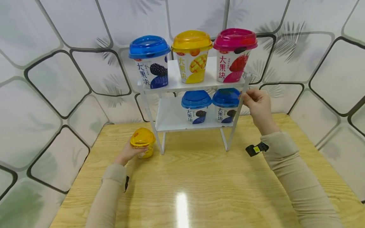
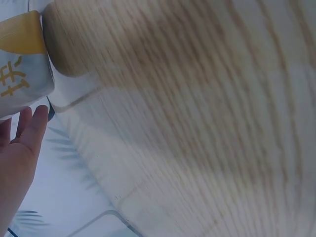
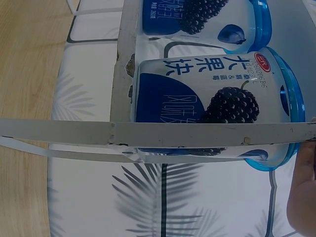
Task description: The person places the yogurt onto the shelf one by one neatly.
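Observation:
My left hand (image 1: pixel 128 153) grips a yogurt cup with a yellow lid (image 1: pixel 142 139), low over the table left of a white two-tier rack (image 1: pixel 176 128). Its white and yellow side (image 2: pixel 24 64) shows in the left wrist view, fingers close under it. At the rack's right post, my right hand (image 1: pixel 260 106) has curled fingers at the lid of a blue-lidded yogurt cup (image 1: pixel 225 110) on the lower shelf. The post partly covers that cup (image 3: pixel 173 89) in the right wrist view. Another blue-lidded yogurt cup (image 1: pixel 196 109) stands just left of it.
On the upper shelf stand a blue-lidded cup (image 1: pixel 151 63), a yellow-lidded cup (image 1: pixel 191 57) and a pink-lidded cup (image 1: pixel 232 57). The rack stands on a wooden table (image 1: pixel 199 183), close to a patterned wall (image 1: pixel 82 69).

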`<state>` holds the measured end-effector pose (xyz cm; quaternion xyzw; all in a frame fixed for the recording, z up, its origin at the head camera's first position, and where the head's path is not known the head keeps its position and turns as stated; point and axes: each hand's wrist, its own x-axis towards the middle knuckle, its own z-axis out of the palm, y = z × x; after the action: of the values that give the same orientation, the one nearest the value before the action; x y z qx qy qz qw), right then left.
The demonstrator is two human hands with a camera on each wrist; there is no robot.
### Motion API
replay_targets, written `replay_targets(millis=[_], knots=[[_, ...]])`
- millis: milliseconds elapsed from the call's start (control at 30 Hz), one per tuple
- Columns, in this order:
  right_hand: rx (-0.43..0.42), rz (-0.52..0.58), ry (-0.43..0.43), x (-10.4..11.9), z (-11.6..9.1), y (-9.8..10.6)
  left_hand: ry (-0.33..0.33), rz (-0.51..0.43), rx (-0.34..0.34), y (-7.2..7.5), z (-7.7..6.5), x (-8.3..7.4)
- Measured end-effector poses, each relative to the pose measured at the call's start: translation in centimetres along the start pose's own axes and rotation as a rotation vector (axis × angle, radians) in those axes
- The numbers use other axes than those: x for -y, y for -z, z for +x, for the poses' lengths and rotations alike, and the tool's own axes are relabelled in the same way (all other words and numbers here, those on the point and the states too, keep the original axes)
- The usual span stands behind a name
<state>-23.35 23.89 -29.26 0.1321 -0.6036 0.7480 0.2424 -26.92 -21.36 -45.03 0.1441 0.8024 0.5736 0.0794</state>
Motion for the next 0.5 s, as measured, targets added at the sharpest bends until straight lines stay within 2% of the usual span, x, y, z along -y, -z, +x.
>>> replay_targets(millis=[233,400,500], knots=[[-0.002,0.004,0.001,-0.1,-0.1,0.0,-0.020,0.008,-0.020,0.4,-0.8,0.6],[-0.001,0.007,0.000,-0.1,-0.1,0.1,0.030,0.034,-0.076,0.8,-1.9,0.7],[0.004,-0.001,0.003,-0.1,0.0,0.1,0.028,0.032,-0.099,1.0,-2.6,0.4]])
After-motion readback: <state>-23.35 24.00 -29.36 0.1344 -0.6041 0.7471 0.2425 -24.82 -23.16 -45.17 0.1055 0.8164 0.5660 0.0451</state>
